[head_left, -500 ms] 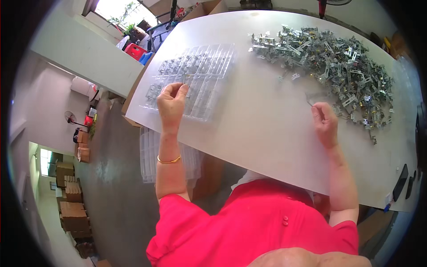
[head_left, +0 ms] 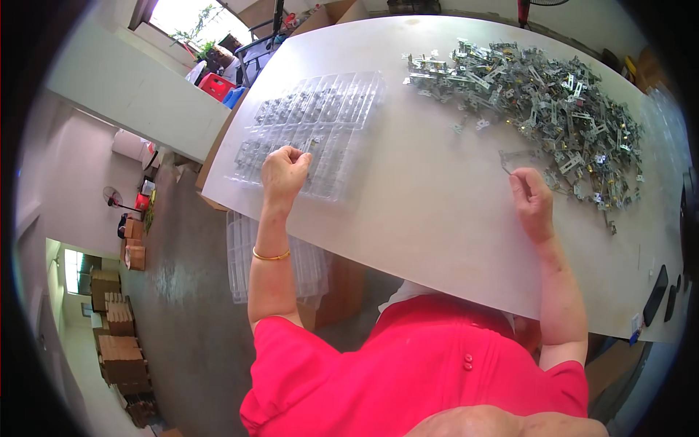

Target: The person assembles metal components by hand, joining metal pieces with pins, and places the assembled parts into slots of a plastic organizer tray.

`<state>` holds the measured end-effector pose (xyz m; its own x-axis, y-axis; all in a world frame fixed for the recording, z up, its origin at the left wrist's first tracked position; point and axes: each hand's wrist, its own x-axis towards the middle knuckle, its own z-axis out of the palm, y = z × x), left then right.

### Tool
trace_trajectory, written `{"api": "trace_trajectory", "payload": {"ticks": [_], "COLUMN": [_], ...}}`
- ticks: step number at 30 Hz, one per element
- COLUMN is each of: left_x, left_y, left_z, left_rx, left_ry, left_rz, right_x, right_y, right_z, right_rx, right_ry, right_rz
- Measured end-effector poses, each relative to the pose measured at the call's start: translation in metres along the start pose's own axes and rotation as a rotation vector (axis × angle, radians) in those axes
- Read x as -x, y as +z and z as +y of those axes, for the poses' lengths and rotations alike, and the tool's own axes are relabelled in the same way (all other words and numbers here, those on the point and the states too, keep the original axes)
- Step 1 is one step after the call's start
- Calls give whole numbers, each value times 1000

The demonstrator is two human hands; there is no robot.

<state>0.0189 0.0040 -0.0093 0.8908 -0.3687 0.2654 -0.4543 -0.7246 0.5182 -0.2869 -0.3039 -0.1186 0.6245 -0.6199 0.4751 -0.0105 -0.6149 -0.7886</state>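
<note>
Since the earlier frame, little has moved: left hand (head_left: 285,172) has curled slightly tighter over the clear plastic tray (head_left: 342,131); right hand (head_left: 531,200) stays at the near edge of the pile of metal parts (head_left: 539,102).

Left hand: fingers closed, pinching a small metal part (head_left: 313,143) at its 1 o'clock, above a tray compartment. Tray lies at 10 o'clock on the white surface (head_left: 429,211), rear rows filled.

Right hand: fingertips closed on a thin metal piece (head_left: 504,162) at its 11 o'clock. Pile spreads from 12 to 2 o'clock.

Stack of empty trays (head_left: 244,255) sits below the surface edge, beside the left forearm.
</note>
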Motion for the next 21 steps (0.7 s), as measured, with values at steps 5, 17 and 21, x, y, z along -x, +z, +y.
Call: {"api": "trace_trajectory", "payload": {"ticks": [5, 17, 21], "left_x": [-7, -18, -20], "left_y": [5, 12, 15], "left_z": [-2, -3, -2], "left_rx": [-170, -303, -307], "left_ry": [-16, 86, 69], "left_rz": [-52, -152, -163], "right_x": [-1, -1, -1], "right_y": [-1, 0, -1], "right_z": [-3, 0, -1], "right_rx": [-8, -10, -6], "right_ry": [5, -10, 13], "right_rz": [-13, -9, -17]}}
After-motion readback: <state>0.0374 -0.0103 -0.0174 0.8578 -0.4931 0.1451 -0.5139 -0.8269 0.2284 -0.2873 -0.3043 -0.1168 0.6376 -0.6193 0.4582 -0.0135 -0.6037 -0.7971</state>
